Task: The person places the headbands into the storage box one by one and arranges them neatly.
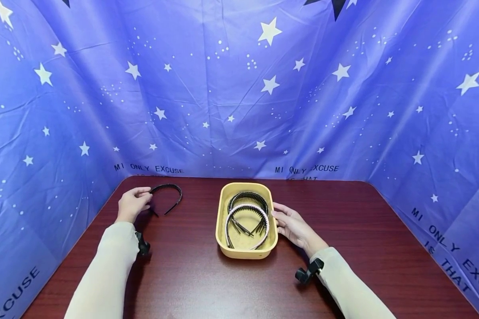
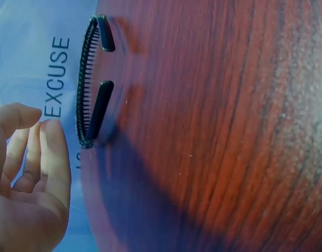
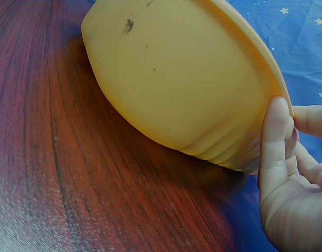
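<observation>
A black toothed headband (image 1: 171, 188) is at the table's far left. My left hand (image 1: 132, 204) is beside its left end. In the left wrist view, thumb and fingers (image 2: 56, 142) are bent with a gap between them, apart from the headband (image 2: 83, 79). A yellow plastic box (image 1: 220, 235) stands near the middle of the table. My right hand (image 1: 294, 225) holds its right side at the rim, thumb (image 3: 275, 131) against the outer wall. Inside the box, a pinkish-white headband (image 1: 247, 207) leans in front of stacked black headbands (image 1: 245, 195).
The dark red wooden table (image 1: 183, 283) has rounded far corners. A blue star-printed curtain (image 1: 231, 88) surrounds its back and sides. Black camera mounts sit on the left wrist (image 1: 142, 243) and right wrist (image 1: 309, 271).
</observation>
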`<action>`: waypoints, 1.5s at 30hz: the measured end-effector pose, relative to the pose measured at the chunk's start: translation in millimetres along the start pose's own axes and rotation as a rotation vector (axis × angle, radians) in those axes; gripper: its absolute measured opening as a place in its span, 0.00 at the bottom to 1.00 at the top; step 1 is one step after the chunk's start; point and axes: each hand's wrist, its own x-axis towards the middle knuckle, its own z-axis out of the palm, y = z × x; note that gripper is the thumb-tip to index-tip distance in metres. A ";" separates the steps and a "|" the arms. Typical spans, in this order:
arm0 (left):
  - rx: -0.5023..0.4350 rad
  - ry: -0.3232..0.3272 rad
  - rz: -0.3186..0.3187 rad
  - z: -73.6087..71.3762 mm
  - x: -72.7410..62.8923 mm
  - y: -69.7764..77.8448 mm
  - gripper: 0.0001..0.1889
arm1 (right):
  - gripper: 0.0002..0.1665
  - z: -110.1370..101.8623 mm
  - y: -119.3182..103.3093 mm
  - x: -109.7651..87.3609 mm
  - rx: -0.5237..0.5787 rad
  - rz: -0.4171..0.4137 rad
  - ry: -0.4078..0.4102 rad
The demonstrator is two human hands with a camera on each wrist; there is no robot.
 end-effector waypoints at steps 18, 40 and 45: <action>0.211 0.067 -0.054 1.8 6.4 -6.6 0.31 | 0.36 -0.6 1.5 0.6 0.006 0.001 0.023; 0.434 0.043 0.010 8.2 12.5 -15.1 0.29 | 0.36 -0.9 -0.4 1.8 -0.007 -0.004 0.000; 0.456 0.068 -0.038 11.8 10.2 -10.3 0.28 | 0.36 -1.1 0.3 2.1 -0.003 0.002 -0.002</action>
